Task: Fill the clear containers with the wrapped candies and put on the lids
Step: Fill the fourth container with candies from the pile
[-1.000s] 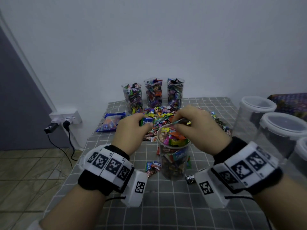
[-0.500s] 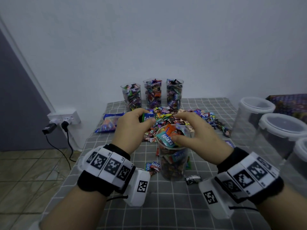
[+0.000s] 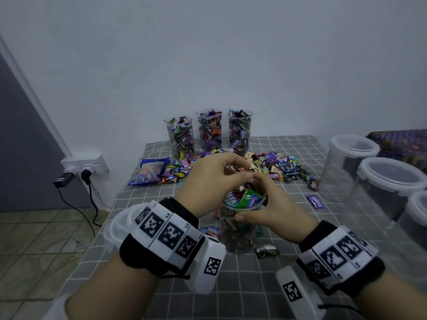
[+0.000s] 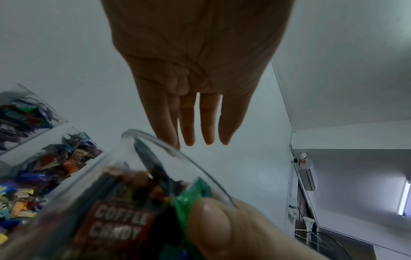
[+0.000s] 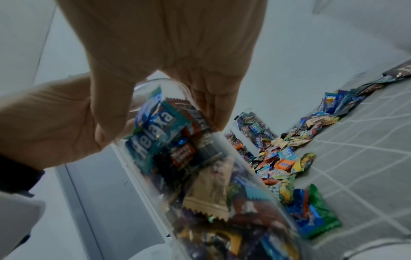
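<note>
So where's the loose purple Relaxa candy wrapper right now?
In the head view, the purple Relaxa candy wrapper lies flat on the grey checked tablecloth, right of the hands, beside the empty lidded containers.

I see a clear cup (image 3: 239, 229) upright on my checked cloth, packed with wrapped candies to its rim; behind it a loose candy pile (image 3: 249, 166).

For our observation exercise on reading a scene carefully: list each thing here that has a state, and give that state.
near container, upright, filled to the rim, no lid
three back containers, upright, full, no lids
large tubs, upright, empty of candies
loose candies, heaped on the cloth
left hand, fingers straight over the near container
right hand, grips the near container's rim
</note>
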A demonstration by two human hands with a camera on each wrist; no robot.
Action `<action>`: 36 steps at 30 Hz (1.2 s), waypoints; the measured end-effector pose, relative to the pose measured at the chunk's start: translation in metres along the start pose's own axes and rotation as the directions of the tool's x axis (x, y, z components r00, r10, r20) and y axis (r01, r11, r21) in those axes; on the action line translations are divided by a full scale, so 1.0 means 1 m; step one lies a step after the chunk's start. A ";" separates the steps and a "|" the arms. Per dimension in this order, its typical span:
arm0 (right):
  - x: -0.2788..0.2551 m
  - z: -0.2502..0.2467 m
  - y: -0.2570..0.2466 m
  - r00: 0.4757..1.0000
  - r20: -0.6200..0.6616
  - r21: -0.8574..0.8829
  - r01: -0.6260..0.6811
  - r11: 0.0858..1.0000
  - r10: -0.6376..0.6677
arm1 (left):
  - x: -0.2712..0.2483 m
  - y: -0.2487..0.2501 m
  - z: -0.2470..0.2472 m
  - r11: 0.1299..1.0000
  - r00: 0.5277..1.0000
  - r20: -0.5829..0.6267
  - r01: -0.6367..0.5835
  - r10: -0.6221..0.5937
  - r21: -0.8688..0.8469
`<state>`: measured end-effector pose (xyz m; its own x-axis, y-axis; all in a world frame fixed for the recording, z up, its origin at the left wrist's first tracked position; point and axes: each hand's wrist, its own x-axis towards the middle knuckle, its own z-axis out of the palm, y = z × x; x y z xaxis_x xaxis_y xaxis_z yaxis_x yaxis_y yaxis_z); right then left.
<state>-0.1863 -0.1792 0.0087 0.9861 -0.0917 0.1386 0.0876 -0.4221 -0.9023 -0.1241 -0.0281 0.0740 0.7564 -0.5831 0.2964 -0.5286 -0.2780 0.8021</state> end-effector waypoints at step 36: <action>-0.004 -0.011 0.031 0.875 0.325 -0.836 0.088 0.542 0.359 | -0.023 -0.087 -0.003 0.780 0.849 0.305 0.181 -0.432 0.599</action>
<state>-0.1889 -0.2022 -0.0150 0.9401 0.0613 -0.3355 0.0160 -0.9906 -0.1362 -0.0941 0.0114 -0.0015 0.7524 -0.6082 -0.2529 -0.5065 -0.7797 0.3681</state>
